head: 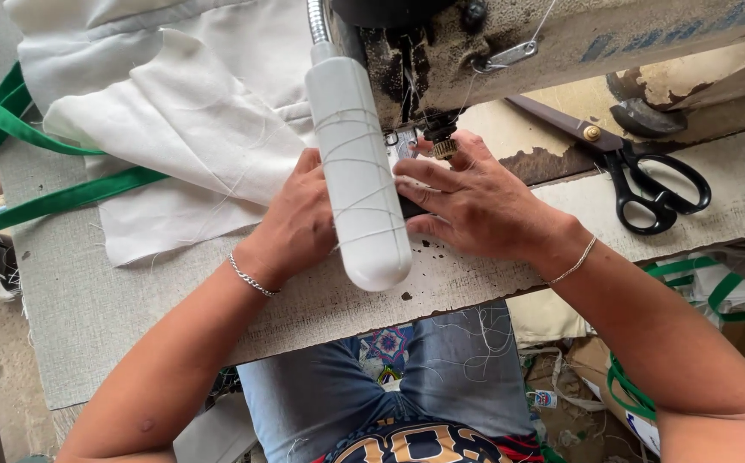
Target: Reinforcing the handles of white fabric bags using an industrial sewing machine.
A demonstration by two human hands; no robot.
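Note:
My left hand (297, 225) lies flat on the sewing table, fingers on the edge of the white cloth (192, 129), partly hidden behind the white lamp head (357, 176). To the right of the lamp, my right hand (475, 206) rests palm down with fingers spread, its fingertips beside the needle area (441, 141) of the worn sewing machine (561, 43). What lies under its fingers is hidden. A green strap (55, 199) runs along the cloth at the left.
Black-handled scissors (647, 184) lie on the table (90, 309) to the right of my right hand. White bags with green trim (707, 291) and scraps sit on the floor at the right. My knees in jeans (390, 377) are below the table edge.

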